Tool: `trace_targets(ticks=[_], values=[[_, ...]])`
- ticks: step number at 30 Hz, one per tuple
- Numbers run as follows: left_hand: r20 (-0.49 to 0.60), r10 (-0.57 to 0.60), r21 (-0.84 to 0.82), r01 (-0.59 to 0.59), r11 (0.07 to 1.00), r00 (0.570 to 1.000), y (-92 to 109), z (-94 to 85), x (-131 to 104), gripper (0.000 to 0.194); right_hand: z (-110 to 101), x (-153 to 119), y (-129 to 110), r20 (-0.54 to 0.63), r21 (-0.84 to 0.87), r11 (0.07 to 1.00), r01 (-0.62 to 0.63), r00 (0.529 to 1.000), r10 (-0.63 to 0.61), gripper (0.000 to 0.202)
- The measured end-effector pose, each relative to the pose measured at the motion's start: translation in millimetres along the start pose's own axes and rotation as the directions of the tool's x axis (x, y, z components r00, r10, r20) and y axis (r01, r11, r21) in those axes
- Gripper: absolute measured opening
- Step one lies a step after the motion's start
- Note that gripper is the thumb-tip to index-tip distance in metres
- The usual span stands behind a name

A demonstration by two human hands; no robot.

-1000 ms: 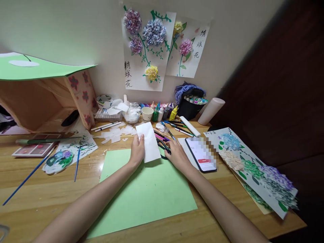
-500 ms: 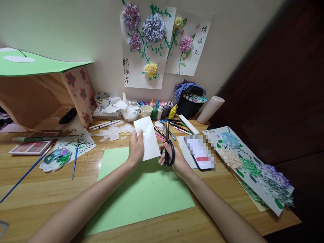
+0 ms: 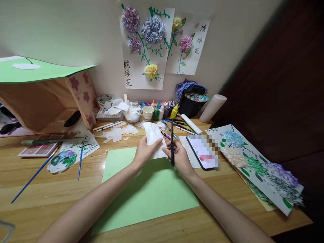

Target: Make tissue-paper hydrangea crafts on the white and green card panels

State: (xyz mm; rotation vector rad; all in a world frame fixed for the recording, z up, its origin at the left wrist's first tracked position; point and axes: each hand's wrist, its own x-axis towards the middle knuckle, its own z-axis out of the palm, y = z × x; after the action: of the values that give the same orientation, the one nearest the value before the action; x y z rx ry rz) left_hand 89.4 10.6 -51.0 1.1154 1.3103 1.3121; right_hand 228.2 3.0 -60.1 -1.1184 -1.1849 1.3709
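A folded white paper [image 3: 152,133] is pinched in my left hand [image 3: 146,148], whose thumb lies across its front. Black scissors [image 3: 172,145] stand upright in my right hand [image 3: 178,155], seen edge-on with the blades pointing away from me. The fingertips of my right hand are at the lower right edge of the white paper. Both hands are above a light green sheet [image 3: 149,195] that lies on the wooden table [image 3: 63,195].
A phone [image 3: 204,152] lies right of my hands, near a flower picture [image 3: 253,162]. Behind are a paper cup [image 3: 147,113], paint bottles [image 3: 161,112], pens and paper scraps [image 3: 112,133]. Brushes [image 3: 35,175] and a paint palette [image 3: 61,161] lie at the left.
My left hand has moved right, its thumb now across the paper, which looks bent. The scissors have turned edge-on, and my right fingertips are at the paper. The view has shifted slightly.
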Motion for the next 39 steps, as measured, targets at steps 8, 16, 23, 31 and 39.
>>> trace_targets(ticks=[8, 16, 23, 31, 39], values=[[-0.101, 0.142, 0.147, -0.127, 0.981, 0.985, -4.4, -6.2, 9.3, 0.034, 4.7, 0.9, 2.6, 0.062, 0.169, 0.973, -0.155, 0.987, 0.147, 0.047], [-0.283, 0.372, 0.367, -0.258, 0.893, 0.884, 17.1, -16.7, 57.8, 0.031, 2.2, 2.3, 0.6, 0.402, 0.250, 0.896, -0.366, 0.881, 0.248, 0.065], [-0.335, 0.433, 0.440, -0.267, 0.857, 0.837, 20.5, -7.0, 73.6, 0.030, -2.5, -0.2, 1.2, 0.556, 0.054, 0.928, -0.368, 0.784, 0.278, 0.075], [-0.334, 0.389, 0.413, -0.238, 0.879, 0.858, 7.7, -0.2, 73.1, 0.024, -3.8, -3.6, 3.4, 0.579, -0.064, 0.944, -0.322, 0.759, 0.298, 0.077], [-0.268, 0.381, 0.417, -0.250, 0.874, 0.885, 10.1, 8.6, 64.0, 0.024, -5.0, -1.9, 6.4, 0.560, -0.074, 0.952, -0.297, 0.777, 0.287, 0.075]])
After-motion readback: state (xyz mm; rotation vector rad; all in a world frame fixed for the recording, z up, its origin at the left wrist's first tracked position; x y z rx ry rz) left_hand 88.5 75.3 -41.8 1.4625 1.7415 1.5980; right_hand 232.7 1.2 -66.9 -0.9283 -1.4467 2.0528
